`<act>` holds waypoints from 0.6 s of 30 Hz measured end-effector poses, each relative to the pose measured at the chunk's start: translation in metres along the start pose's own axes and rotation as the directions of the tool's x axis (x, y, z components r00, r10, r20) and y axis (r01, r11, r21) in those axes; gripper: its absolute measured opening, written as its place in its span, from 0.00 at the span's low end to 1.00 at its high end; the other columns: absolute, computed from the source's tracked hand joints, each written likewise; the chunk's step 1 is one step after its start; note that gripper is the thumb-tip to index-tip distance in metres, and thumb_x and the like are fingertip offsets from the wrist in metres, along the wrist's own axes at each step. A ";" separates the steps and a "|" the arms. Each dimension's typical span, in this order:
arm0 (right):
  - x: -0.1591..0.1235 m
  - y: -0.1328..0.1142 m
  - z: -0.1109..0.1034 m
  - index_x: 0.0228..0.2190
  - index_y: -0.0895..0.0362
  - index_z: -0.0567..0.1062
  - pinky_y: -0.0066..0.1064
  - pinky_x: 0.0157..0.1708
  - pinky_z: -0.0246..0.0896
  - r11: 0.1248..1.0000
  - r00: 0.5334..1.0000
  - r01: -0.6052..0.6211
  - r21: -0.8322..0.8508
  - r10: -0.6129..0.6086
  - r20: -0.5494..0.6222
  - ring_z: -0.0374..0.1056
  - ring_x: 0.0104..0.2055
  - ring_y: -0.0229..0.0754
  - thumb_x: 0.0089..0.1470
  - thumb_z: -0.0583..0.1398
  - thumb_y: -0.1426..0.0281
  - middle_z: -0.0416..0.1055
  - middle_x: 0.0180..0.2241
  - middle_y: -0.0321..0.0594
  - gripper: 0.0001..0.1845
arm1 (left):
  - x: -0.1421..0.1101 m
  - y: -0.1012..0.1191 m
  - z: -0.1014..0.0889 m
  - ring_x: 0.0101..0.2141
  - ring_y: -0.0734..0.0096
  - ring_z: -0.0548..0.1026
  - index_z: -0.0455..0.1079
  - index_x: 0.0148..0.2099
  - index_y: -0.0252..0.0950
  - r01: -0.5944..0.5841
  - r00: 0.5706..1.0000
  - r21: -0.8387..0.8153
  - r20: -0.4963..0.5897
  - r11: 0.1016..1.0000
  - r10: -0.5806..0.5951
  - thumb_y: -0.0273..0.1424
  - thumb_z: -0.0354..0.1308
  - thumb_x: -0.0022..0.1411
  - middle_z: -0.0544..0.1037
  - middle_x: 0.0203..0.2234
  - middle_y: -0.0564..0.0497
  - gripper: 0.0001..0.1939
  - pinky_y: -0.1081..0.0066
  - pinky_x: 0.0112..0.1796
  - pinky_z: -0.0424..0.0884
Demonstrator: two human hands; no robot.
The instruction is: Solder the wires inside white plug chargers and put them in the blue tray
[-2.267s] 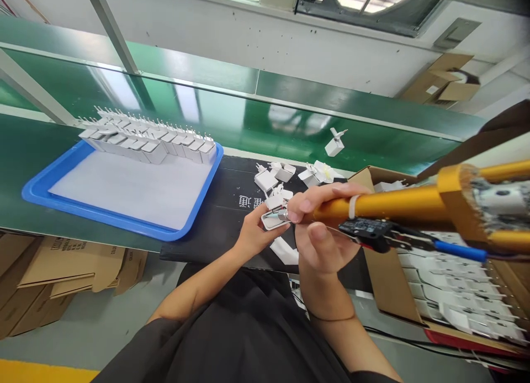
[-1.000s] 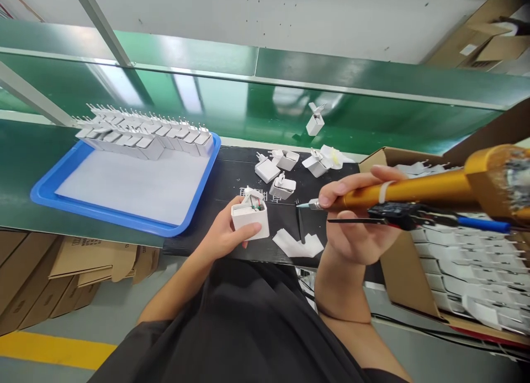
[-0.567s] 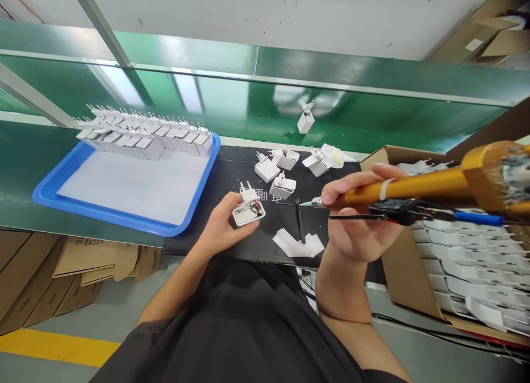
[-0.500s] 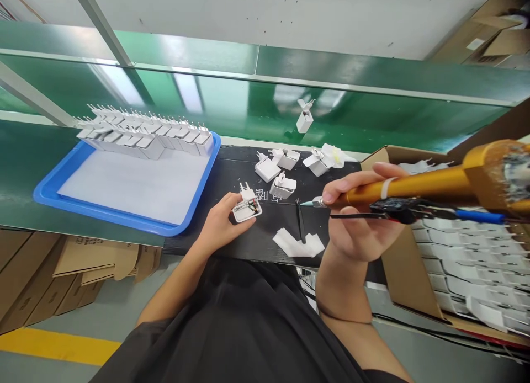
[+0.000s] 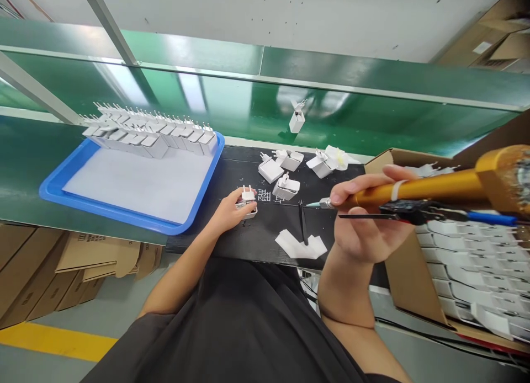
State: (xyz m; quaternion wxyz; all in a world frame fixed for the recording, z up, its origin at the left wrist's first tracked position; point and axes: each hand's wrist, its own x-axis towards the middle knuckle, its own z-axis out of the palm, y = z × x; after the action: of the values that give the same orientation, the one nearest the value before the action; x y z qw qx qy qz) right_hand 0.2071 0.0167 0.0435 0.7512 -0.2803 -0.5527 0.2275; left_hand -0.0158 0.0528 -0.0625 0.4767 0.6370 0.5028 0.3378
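My left hand [image 5: 229, 211] grips a white plug charger [image 5: 248, 197] over the black mat [image 5: 248, 245]. Its two prongs point up, and my fingers partly cover the body. My right hand [image 5: 368, 228] is closed around a gold, tube-shaped dispenser [image 5: 434, 187] with a pale teal tapered tip [image 5: 317, 204]. That tip points left, apart from the charger. Between my hands lie black tweezers [image 5: 303, 223], their lower end on a white sheet [image 5: 292, 248]. Beyond my left hand rest several more white chargers [image 5: 286, 185], some with their plug tops sitting askew.
At left is a blue tray [image 5: 165, 227] with rows of chargers [image 5: 153, 145] at its back. An open carton [image 5: 408, 278] packed with white casings [image 5: 476, 261] stands at right. One charger [image 5: 297, 121] stands on the green surface behind. Flattened cardboard [image 5: 103, 259] is at lower left.
The charger in my left hand showed its open inside with coloured wires; now its plug top is over the body and my thumb lies across the front. My right hand holds nearly the same pose.
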 end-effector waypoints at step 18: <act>-0.002 0.001 -0.001 0.48 0.44 0.76 0.32 0.23 0.60 1.000 1.000 -0.003 -0.021 0.003 -0.015 0.64 0.26 0.38 0.47 0.69 0.63 0.71 0.31 0.33 0.24 | -0.001 0.003 0.005 0.42 0.67 0.76 0.62 0.48 0.38 -0.194 0.981 0.155 0.039 0.969 0.190 0.23 0.48 0.60 0.80 0.40 0.49 0.14 0.66 0.47 0.69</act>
State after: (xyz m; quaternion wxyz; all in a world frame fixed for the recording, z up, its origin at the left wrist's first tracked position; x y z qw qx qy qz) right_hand 0.2079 0.0160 0.0416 0.7521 -0.2907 -0.5487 0.2208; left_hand -0.0106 0.0502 -0.0610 0.3958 0.7225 0.4584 0.3335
